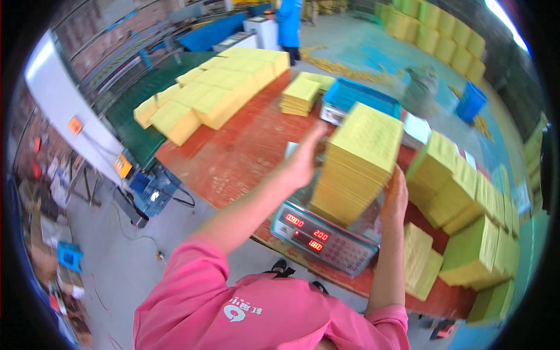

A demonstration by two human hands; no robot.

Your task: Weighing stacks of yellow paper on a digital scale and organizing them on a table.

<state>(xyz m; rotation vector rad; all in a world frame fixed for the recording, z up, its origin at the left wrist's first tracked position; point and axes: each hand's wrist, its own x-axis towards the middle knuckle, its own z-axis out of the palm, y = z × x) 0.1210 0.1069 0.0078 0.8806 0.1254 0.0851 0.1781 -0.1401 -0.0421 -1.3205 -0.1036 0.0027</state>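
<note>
A tall stack of yellow paper sheets (357, 154) stands on a digital weighing scale (326, 239) with a lit red display. The stack looks slightly tilted in the picture. My left hand (304, 156) is open at the stack's left side, fingers stretched out and pointing away from me. On the other side, my right hand (396, 195) is beside the stack's lower right edge with its fingers extended. Whether either palm presses the paper cannot be made out. The scale's plate is largely hidden beneath the stack.
Yellow paper blocks (221, 87) fill the red table's (204, 166) far left. More stacks (466, 192) stand at the right, near low piles (420, 259). A blue tray (364, 96) lies behind the scale. Farther off are a person in blue (288, 26) and a blue bin (470, 102).
</note>
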